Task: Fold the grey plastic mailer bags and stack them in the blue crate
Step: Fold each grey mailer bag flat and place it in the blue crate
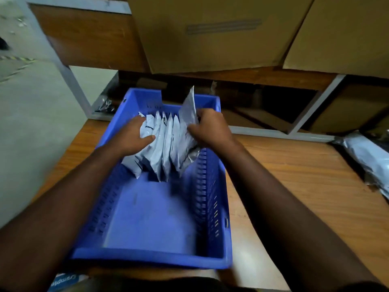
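Observation:
A blue crate (212,207) stands on the wooden table in front of me. Several folded grey mailer bags (165,144) stand on edge in a row across its far half. My left hand (131,137) presses against the left end of the row, fingers curled over the outermost bag. My right hand (210,128) grips a folded grey bag (188,110) at the right end of the row; its top corner sticks up above the crate's rim. The near half of the crate floor is bare.
A pile of unfolded grey mailer bags (370,152) lies at the table's right edge. Large cardboard boxes (221,34) sit on a shelf behind the crate. A metal shelf frame (69,74) rises at the left, with floor beyond it.

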